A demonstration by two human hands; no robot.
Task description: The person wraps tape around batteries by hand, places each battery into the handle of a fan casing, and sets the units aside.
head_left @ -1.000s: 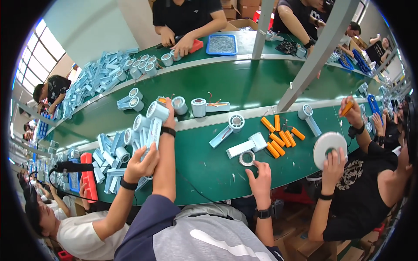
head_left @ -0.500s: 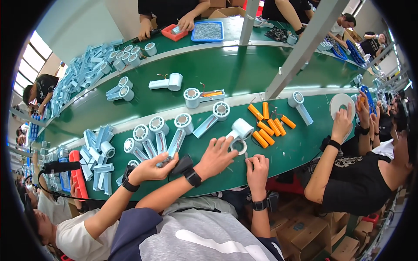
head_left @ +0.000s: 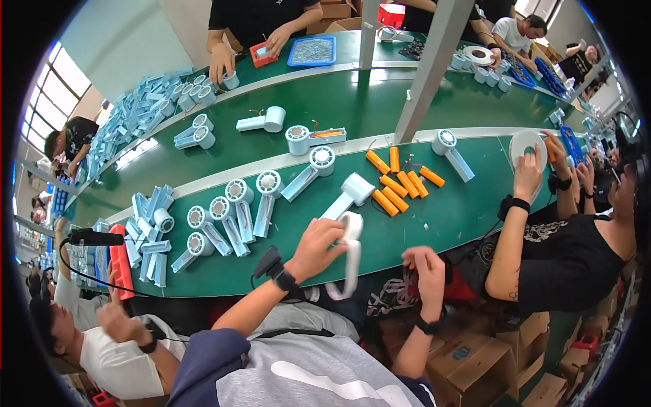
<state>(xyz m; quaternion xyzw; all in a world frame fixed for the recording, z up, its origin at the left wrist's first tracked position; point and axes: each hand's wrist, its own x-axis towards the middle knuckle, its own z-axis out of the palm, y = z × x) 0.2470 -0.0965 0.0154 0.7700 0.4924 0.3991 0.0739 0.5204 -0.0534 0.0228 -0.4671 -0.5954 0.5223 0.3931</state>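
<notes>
My left hand is closed on a roll of white tape, lifted over the front edge of the green table; a white length loops down below it. To the right, my right hand is raised with curled fingers, apart from the roll; whatever they may hold is hidden. Just beyond the roll a light-blue handheld fan shell lies with its round head away from me. A heap of orange cylindrical batteries with thin wires sits to its right.
Several light-blue fan shells stand in a row at left, beside a pile of loose handle parts and a red tray. A metal post rises beyond the batteries. Co-workers sit on both sides; one person's hand holds a white disc.
My left hand has picked the tape roll up off the table and drawn it nearer. My right hand has moved right. The left neighbour's hand has withdrawn from the fan shells.
</notes>
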